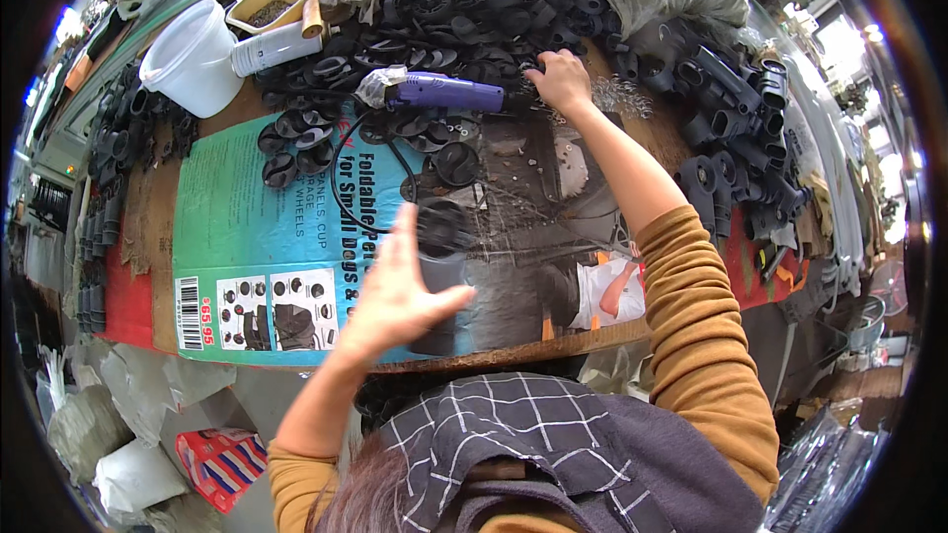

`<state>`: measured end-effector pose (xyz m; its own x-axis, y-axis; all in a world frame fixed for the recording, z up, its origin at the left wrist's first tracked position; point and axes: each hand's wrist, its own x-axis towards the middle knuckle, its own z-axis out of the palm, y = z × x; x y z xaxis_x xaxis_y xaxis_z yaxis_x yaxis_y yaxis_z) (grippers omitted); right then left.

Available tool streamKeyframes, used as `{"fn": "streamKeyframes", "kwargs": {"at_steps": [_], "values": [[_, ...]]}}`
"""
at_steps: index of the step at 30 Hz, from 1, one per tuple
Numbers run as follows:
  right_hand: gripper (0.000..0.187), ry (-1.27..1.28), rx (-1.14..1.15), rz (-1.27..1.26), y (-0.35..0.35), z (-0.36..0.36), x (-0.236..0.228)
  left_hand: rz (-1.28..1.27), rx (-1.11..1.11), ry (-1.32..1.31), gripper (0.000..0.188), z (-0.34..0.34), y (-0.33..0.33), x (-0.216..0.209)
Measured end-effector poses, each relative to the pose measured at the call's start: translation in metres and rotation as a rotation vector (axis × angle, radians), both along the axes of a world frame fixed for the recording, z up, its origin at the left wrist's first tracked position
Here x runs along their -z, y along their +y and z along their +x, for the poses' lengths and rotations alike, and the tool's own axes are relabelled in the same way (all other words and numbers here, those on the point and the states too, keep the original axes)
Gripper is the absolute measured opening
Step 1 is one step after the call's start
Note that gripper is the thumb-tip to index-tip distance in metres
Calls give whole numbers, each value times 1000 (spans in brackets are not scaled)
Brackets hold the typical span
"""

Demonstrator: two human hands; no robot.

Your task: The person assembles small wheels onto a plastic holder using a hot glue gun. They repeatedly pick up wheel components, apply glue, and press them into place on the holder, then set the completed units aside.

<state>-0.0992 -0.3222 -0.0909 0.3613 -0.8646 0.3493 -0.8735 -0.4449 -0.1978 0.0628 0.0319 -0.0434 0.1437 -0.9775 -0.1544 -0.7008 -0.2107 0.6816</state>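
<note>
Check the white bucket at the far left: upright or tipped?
Tipped. The white bucket lies on its side, its open mouth facing left; nothing shows inside.
</note>
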Motion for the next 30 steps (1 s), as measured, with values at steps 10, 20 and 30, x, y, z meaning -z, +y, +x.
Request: {"fn": "streamKeyframes", "kwargs": {"at_steps": [10, 20, 30], "values": [[20, -174, 92, 59, -55, -66, 1, 48, -38, 383, 93, -26, -20, 26], [21, -4, 14, 184, -66, -77, 19, -78, 10, 208, 95, -49, -35, 39], [25, 119, 130, 92, -79, -62, 24, -153, 96, 244, 86, -48, -49, 49]]}}
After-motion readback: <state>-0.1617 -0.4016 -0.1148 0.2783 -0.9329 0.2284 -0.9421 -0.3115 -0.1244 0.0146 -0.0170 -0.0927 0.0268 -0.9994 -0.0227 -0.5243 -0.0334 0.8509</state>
